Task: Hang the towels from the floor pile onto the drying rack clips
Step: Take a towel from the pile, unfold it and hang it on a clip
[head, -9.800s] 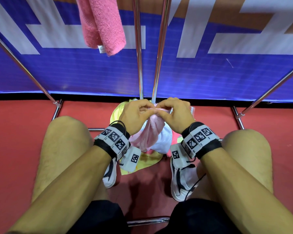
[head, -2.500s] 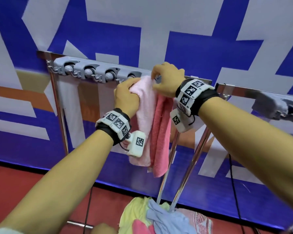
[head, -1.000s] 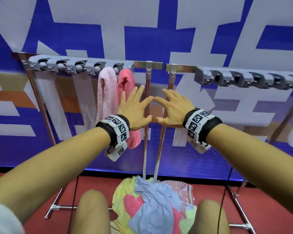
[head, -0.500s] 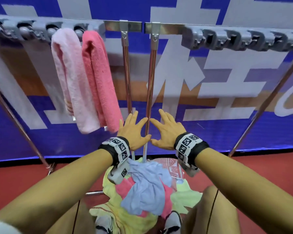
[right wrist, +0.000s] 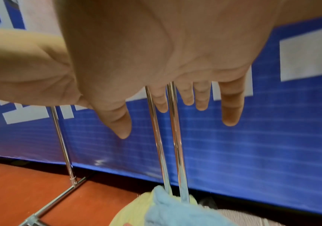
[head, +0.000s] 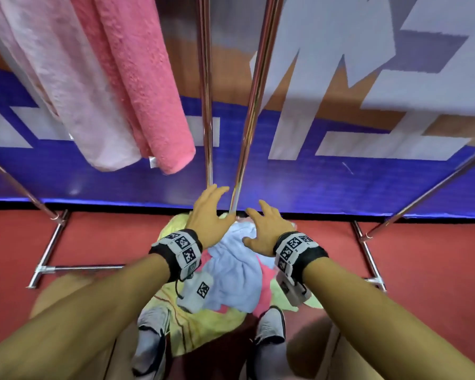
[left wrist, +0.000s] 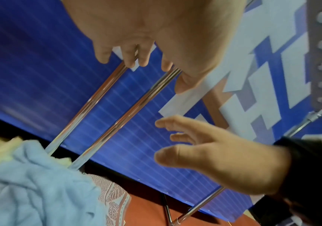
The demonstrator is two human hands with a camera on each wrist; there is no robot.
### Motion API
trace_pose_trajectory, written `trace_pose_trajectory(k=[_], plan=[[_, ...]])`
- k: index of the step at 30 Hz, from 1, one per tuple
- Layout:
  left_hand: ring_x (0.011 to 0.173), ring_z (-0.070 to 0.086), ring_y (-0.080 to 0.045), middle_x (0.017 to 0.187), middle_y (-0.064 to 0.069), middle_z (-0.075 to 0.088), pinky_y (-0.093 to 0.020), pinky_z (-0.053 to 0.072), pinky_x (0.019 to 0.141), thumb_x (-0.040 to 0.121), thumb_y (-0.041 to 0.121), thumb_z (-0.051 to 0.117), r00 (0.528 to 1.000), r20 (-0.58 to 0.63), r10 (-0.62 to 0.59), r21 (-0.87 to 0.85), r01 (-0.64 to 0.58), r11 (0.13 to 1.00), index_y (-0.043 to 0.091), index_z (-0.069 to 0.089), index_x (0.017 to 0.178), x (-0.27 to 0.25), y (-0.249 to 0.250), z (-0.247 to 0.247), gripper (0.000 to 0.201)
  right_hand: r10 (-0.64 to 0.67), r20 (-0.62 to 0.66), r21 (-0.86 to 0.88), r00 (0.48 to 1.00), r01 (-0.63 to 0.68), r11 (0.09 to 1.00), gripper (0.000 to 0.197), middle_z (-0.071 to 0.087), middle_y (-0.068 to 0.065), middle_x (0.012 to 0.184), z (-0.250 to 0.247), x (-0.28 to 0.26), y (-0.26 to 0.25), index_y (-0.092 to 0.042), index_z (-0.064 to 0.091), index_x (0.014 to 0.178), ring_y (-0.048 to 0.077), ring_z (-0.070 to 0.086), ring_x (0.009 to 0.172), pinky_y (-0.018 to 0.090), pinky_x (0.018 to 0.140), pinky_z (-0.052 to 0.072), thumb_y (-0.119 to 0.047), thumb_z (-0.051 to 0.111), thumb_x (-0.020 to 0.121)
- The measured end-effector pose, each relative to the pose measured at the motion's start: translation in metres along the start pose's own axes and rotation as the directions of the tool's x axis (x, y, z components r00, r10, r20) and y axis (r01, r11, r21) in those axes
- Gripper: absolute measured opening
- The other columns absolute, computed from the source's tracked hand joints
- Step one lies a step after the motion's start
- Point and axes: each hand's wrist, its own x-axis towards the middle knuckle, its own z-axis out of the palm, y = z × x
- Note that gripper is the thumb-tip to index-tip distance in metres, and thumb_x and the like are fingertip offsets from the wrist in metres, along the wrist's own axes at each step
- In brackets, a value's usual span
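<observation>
Hands empty, you are at the pick-up step: your left hand (head: 209, 215) and right hand (head: 262, 229) hover over the floor pile (head: 217, 303), fingers spread apart; two pink towels (head: 115, 86) hang above. Next, I judge, pinch the light blue towel (head: 231, 272) on top

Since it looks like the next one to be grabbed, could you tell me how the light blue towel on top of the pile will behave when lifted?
The light blue towel lies crumpled in soft folds, so it will probably drape limply. It looks thin, likely light. It overlaps the other pile towels and may drag one.
</observation>
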Motion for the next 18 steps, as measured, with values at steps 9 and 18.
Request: trace_pose_trajectory(k=[9, 18], plan=[[0.133, 0.044, -0.018, 0.143, -0.002, 0.050, -0.028, 0.033, 0.110, 0.090, 0.010, 0.066, 0.960, -0.073, -0.269, -0.257, 0.243, 0.935, 0.018, 0.051, 0.137, 0.017, -0.061, 0.025, 0.050, 0.000, 0.230, 0.002, 0.973, 0.000, 1.000, 0.077, 0.006, 0.014, 0.162, 0.090, 0.070, 0.016, -0.022, 0.027, 0.150, 0.035, 0.015, 0.146, 0.050, 0.111, 0.035, -0.044, 0.063, 0.085], [0.134, 0.044, -0.016, 0.141, -0.001, 0.052, -0.031, 0.035, 0.112, 0.087, 0.017, 0.065, 0.938, -0.026, -0.346, -0.344, 0.316, 0.884, 0.019, 0.052, 0.134, 0.042, -0.079, 0.047, 0.049, 0.001, 0.312, 0.030, 0.950, -0.011, 0.999, 0.064, 0.013, 0.015, 0.160, 0.166, 0.158, 0.008, -0.032, 0.043, 0.143, 0.034, 0.023, 0.144, 0.043, 0.113, 0.034, -0.043, 0.062, 0.083]])
